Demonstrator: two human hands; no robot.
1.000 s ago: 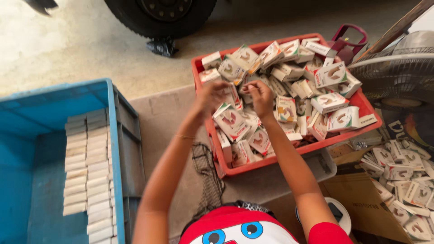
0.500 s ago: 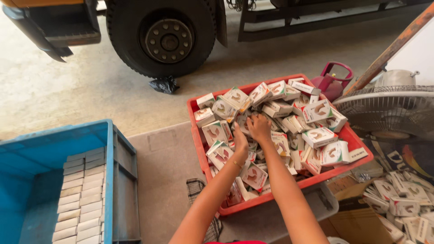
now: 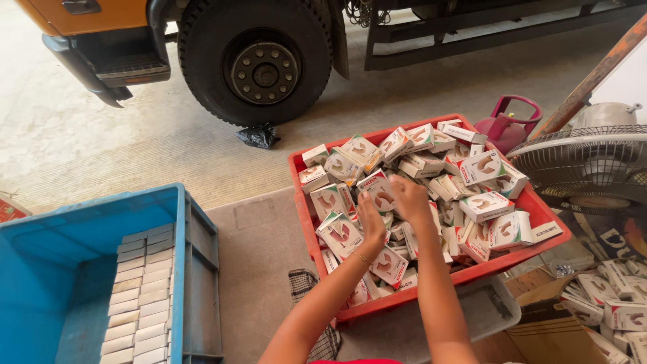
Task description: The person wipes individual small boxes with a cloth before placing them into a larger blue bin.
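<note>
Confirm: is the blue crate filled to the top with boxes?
No. The blue crate holds only two neat rows of white boxes at its bottom.

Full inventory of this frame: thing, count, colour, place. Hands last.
red crate: one, red, centre right on the floor.
small cartons: many, white with red and green print, heaped loose in the red crate.
blue crate: one, blue, lower left.
stacked cartons: two neat rows, whitish, inside the blue crate.
truck wheel: one, black tyre, top centre.
black bag: one, black, on the floor below the wheel.
gas cylinder: one, maroon, behind the red crate.
fan: one, grey grille, right edge.
cardboard box: one, brown, lower right.
loose cartons: several, white, lower right corner.
left hand: on the carton pile.
right hand: on the carton pile, beside the left.
</note>
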